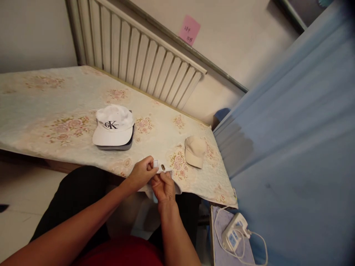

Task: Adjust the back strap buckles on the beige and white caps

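Observation:
At the bed's near edge, my left hand (143, 172) pinches the end of a white strap with a small pale tag by the fingertips. A dark oval metal buckle (163, 167) sits on that strap. Palm up, my right hand (164, 186) has its fingers curled around the same white cap (178, 189), whose curved edge shows beside the wrist; most of the cap is hidden behind the hand. Left of my hands, a white cap with black "CK" lettering (113, 125) rests on top of a dark grey cap (119, 147). A beige cap (195, 151) lies to the right.
The caps lie on a bed with a floral cover (155, 122). Behind it stands a white radiator (138, 55). A blue curtain (291, 155) hangs on the right. A power strip (235, 232) with white cables sits on a small purple-covered table (219, 218).

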A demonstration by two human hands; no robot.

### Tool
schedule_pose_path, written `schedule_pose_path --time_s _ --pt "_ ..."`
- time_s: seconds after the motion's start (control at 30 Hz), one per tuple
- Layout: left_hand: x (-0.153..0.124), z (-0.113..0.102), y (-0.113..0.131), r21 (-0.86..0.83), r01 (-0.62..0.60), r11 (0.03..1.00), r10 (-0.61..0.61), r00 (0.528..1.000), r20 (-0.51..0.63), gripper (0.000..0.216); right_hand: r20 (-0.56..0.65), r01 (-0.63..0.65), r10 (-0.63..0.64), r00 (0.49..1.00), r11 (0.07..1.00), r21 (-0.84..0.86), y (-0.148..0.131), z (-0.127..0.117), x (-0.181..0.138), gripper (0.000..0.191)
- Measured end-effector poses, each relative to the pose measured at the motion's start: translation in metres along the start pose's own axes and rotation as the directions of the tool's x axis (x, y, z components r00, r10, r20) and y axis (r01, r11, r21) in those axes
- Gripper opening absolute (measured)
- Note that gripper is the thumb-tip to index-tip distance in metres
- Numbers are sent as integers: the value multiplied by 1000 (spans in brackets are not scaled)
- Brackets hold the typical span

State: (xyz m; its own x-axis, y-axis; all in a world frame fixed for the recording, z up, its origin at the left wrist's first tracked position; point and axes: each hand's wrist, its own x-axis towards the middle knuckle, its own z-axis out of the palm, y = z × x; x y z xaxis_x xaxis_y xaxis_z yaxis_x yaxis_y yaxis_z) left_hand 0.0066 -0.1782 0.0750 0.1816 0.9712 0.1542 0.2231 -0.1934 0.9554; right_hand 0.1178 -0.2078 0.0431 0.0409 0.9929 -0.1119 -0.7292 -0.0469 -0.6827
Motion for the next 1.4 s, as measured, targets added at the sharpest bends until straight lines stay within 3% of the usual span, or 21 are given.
schedule_pose_path --time_s 0.23,0.37,0.5,0.67,0.77,0.87,1.0,1.2,1.4 --pt "-1 3 -5 -50 48 998 -47 999 15 15 -93 33 -32 995 999 6 -1 0 2 27" --pt "2 3 -11 -131 58 990 -60 998 -15 14 -10 2 -2 1000 1000 -13 -3 6 15 26" --pt "14 -7 4 -282 59 958 -80 995 -64 16 64 -6 13 998 993 -122 -26 33 32 28" --pt "32 -19 24 -515 -11 857 -36 996 -81 20 178 122 -61 982 927 -355 -55 62 54 25" --pt "35 -15 6 -510 29 859 -73 995 -67 22 156 70 -15 988 933 -352 -45 47 63 29" --pt "30 -3 -28 -431 125 893 -160 986 -46 20 26 -96 106 994 964 -247 -18 14 65 33" --pt "22 10 -60 -455 225 862 -247 969 11 21 -71 -178 168 983 969 -172 11 -19 60 33" --pt "17 9 -62 -489 256 834 -259 964 64 20 30 -168 170 985 983 -70 16 -32 51 31" --pt "13 8 -60 -465 272 842 -270 960 72 21 11 -147 148 989 988 -48 21 -38 51 28"
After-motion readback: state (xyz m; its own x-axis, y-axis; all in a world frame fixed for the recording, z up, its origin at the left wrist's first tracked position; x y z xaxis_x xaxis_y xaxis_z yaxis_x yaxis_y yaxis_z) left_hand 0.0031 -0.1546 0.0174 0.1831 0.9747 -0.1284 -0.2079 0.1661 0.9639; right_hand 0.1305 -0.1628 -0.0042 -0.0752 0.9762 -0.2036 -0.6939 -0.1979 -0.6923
